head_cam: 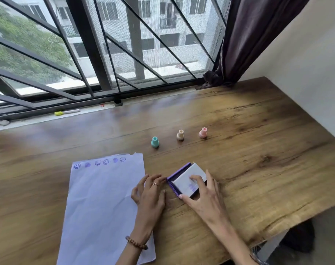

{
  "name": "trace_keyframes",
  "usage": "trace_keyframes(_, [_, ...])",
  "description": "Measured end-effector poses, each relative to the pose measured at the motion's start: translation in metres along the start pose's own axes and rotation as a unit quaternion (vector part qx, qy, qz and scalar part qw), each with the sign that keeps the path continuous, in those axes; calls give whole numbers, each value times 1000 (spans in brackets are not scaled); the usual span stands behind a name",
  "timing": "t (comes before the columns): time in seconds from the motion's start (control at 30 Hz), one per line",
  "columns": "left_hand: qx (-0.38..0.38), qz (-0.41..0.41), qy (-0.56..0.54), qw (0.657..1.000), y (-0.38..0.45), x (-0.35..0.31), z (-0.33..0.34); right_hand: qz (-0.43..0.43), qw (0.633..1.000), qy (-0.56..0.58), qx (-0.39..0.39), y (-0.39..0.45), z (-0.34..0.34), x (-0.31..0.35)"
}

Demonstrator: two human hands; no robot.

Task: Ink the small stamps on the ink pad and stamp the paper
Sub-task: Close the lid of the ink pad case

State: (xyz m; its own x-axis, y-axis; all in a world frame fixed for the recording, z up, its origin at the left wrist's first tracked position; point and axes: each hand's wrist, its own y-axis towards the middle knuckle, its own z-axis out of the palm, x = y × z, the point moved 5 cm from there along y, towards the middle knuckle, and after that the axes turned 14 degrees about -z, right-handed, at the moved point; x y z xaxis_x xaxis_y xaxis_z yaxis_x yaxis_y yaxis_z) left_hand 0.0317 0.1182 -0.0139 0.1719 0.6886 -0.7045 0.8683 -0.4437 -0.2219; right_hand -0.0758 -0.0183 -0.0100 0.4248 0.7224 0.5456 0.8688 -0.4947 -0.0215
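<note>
Stamps, three in number, are stood upright in a row on the table [258, 150] beyond the ink pad: teal stamp [155, 142], beige stamp [180, 135], pink stamp [203, 132], none being held. Ink pad [185, 179] is set just right of the paper [103, 203], its white lid partly over the purple base. Right hand [205, 196] is laid on the lid, fingers spread, thumb at the near edge. Left hand [150, 194] is rested at the paper's right edge, fingers loosely spread, fingertips touching the pad's left corner. Six purple prints are recorded along the paper's top edge.
</note>
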Motion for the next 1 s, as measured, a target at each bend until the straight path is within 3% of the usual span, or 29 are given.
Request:
trace_keyframes(0.27, [-20, -21, 8, 1000, -1, -1, -1, -17, 998, -16, -64, -14, -7, 9])
trace_keyframes(0.77, [-30, -19, 18, 999, -2, -2, -1, -28, 997, -63, -32, 14, 2, 18])
trace_keyframes(0.87, [-55, 22, 45, 997, -7, -5, -3, -45, 997, -41, -50, 18, 0, 16])
trace_keyframes(1.0, [-27, 88, 113, 989, -12, -14, 9, -82, 992, -56, -74, 15, -6, 5])
